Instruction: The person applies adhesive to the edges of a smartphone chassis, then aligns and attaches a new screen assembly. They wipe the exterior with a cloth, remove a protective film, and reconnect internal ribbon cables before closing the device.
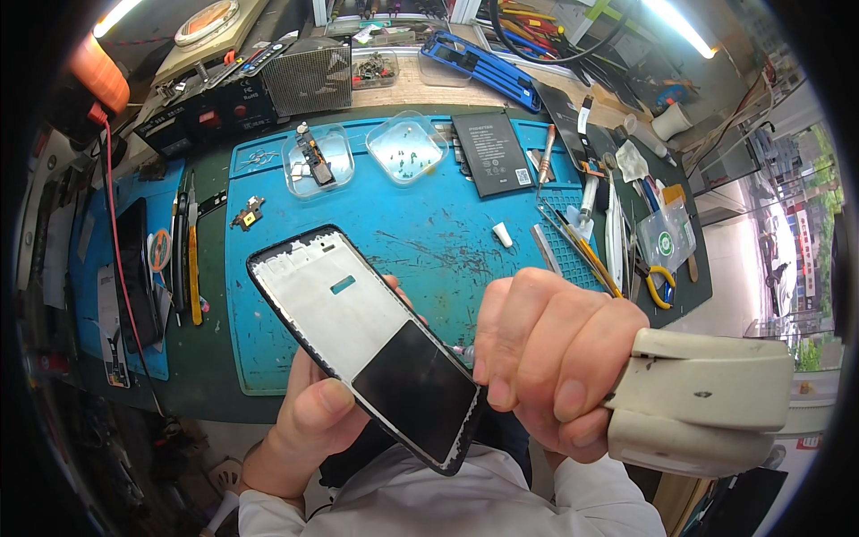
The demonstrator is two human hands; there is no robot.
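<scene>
My left hand (313, 407) grips the edge of a phone frame (340, 300), thumb on its near side and fingers behind it. The frame is tilted above the mat, with a black rim, a pale inner face, a small slot and a black rectangular area at its lower end. Close to its right edge, my right hand (559, 362) is closed round a beige plastic device (702, 403) with a bulky rounded body, its kind unclear. A small pinkish tip (463, 352) shows between hand and frame; what it belongs to is hidden.
On the blue mat (295, 367) are a phone battery (490, 154), two clear trays (407, 148) (344, 148) with small parts, a white cap (502, 234) and a small board (249, 213). Tweezers, yellow-handled pliers (660, 286) and other tools lie at right. A red cable (116, 215) hangs at left.
</scene>
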